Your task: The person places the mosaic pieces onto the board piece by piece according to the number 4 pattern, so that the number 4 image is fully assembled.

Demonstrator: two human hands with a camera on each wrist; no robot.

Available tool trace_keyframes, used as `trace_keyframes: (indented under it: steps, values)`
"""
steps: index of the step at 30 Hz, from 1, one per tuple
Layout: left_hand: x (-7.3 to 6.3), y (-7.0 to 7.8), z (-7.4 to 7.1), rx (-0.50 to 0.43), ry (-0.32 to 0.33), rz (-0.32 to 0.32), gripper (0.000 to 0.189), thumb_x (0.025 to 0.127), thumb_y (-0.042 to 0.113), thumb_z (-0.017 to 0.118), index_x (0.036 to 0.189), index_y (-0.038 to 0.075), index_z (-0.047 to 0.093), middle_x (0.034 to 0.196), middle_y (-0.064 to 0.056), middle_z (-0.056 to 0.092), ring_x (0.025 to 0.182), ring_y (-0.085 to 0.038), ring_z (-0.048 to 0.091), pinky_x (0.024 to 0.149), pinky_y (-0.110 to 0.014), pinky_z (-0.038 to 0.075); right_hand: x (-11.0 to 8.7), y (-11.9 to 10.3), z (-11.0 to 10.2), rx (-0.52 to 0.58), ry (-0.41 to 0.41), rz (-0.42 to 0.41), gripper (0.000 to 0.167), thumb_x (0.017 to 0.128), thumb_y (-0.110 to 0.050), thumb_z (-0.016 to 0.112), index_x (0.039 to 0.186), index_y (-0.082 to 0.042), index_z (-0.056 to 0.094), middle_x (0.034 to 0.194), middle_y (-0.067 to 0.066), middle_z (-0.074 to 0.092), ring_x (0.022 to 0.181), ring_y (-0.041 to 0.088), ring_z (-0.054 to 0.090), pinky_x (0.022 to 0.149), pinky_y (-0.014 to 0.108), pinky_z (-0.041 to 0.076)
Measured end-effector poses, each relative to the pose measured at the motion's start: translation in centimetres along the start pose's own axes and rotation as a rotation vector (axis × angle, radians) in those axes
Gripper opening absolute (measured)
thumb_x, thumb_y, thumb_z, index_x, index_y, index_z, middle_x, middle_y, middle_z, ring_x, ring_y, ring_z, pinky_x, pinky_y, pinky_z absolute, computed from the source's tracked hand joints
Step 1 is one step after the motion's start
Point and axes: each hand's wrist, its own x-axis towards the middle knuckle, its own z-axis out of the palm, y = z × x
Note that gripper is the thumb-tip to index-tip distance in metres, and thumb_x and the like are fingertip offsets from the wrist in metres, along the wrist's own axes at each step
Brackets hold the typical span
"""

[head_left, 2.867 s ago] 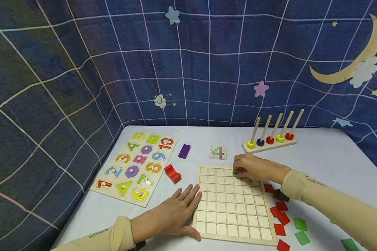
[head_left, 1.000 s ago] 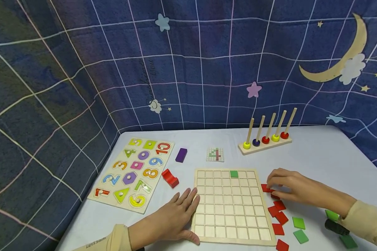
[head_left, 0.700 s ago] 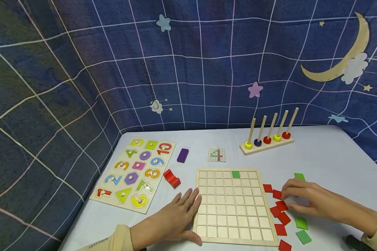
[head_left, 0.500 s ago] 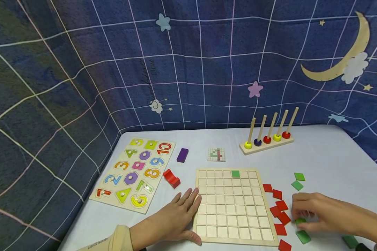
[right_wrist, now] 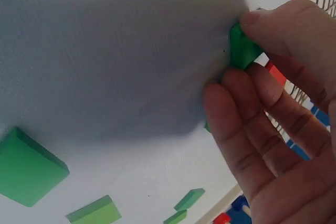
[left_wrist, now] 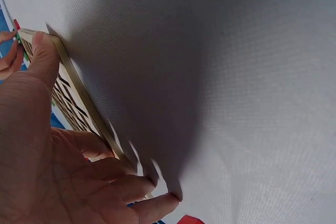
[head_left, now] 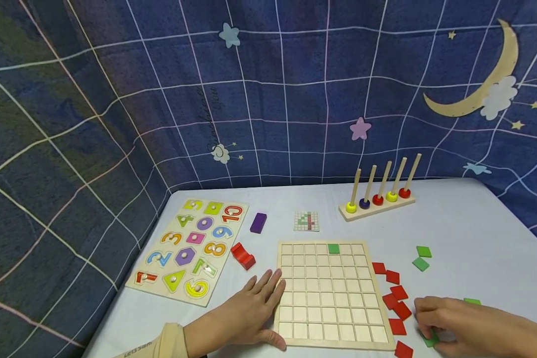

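A wooden grid board (head_left: 335, 343) lies flat on the white table with one green tile (head_left: 333, 248) in its top row. My left hand (head_left: 246, 312) rests along the board's left edge, fingers spread and thumb at the near corner; the left wrist view shows the fingertips reaching down beside that edge. Right of the board, my right hand (head_left: 456, 323) is low over the table. Its thumb and fingers pinch a green tile (right_wrist: 242, 48), partly hidden by the fingertips. Several red tiles (head_left: 402, 311) lie between this hand and the board.
Two green tiles (head_left: 423, 251) lie farther back, and others (right_wrist: 31, 169) sit beside the right hand. A small pattern card (head_left: 306, 221), a peg stand (head_left: 378, 206), a purple block (head_left: 258, 223), a red curved block (head_left: 243, 256) and a number puzzle (head_left: 188, 248) surround the board.
My right hand has left a green tile in the board's top row, then moved right and nearer over the loose tiles, uncovering two green ones. The left hand keeps its place.
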Motion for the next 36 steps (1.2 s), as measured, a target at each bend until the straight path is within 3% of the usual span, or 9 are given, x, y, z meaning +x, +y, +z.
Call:
trace_keyframes:
  steps: [3,6,12,18,21,31,36]
  values:
    - [0.0,0.0,0.1,0.002,0.002,0.0,0.119,0.086,0.09,0.053,0.169,0.006,0.031,0.179,-0.018,0.023,0.165,-0.036,0.031,0.126,-0.054,0.041,-0.1,0.1,0.0,0.019,-0.016,0.043,0.027,0.091,-0.017,0.08,0.096,-0.042,0.07,0.11,-0.013,0.062,0.093,0.003,0.054,0.079,0.026,0.064]
    - [-0.1,0.0,0.1,0.008,0.007,0.001,0.119,0.086,0.09,0.053,0.168,0.006,0.031,0.178,-0.019,0.024,0.164,-0.036,0.031,0.126,-0.054,0.042,-0.1,0.1,-0.1,0.003,-0.012,0.019,0.026,0.092,-0.018,0.079,0.096,-0.042,0.07,0.108,-0.014,0.061,0.093,0.002,0.054,0.077,0.026,0.064]
    - [-0.1,0.0,0.2,0.017,0.008,0.0,0.12,0.086,0.09,0.053,0.169,0.006,0.03,0.178,-0.019,0.024,0.164,-0.036,0.032,0.126,-0.053,0.042,0.5,-0.5,-1.8,-0.13,0.068,-0.157,0.025,0.087,-0.025,0.087,0.09,-0.038,0.066,0.09,-0.02,0.045,0.083,-0.008,0.045,0.069,0.016,0.052]
    - [-0.2,0.0,0.2,0.02,0.005,-0.001,0.119,0.087,0.09,0.052,0.169,0.006,0.03,0.179,-0.019,0.023,0.165,-0.036,0.031,0.126,-0.053,0.042,1.9,-1.3,-4.4,-0.23,0.168,-0.285,0.03,0.084,-0.02,0.089,0.092,-0.033,0.064,0.091,-0.02,0.044,0.082,-0.009,0.043,0.066,0.015,0.046]
    - [-0.2,0.0,0.1,0.031,0.017,0.008,0.118,0.088,0.089,0.052,0.169,0.005,0.03,0.178,-0.019,0.025,0.164,-0.036,0.032,0.126,-0.053,0.042,3.0,-1.8,-5.2,-0.249,0.2,-0.303,0.029,0.084,-0.017,0.088,0.093,-0.031,0.064,0.092,-0.019,0.046,0.083,-0.008,0.045,0.067,0.016,0.047]
    - [-0.2,0.0,-0.1,0.011,0.011,-0.001,0.118,0.088,0.088,0.052,0.169,0.006,0.029,0.178,-0.019,0.024,0.165,-0.035,0.03,0.127,-0.053,0.04,8.3,-4.2,-6.3,-0.217,0.18,-0.331,0.025,0.087,-0.006,0.081,0.091,-0.022,0.063,0.088,-0.01,0.047,0.075,-0.005,0.043,0.064,0.016,0.04]
    - [-0.2,0.1,0.0,0.017,0.009,-0.005,0.118,0.088,0.088,0.053,0.169,0.006,0.03,0.179,-0.018,0.024,0.165,-0.034,0.03,0.127,-0.052,0.04,10.6,-5.4,-6.8,-0.259,0.197,-0.355,0.023,0.087,-0.006,0.081,0.089,-0.02,0.063,0.086,-0.008,0.049,0.074,-0.005,0.04,0.064,0.016,0.04]
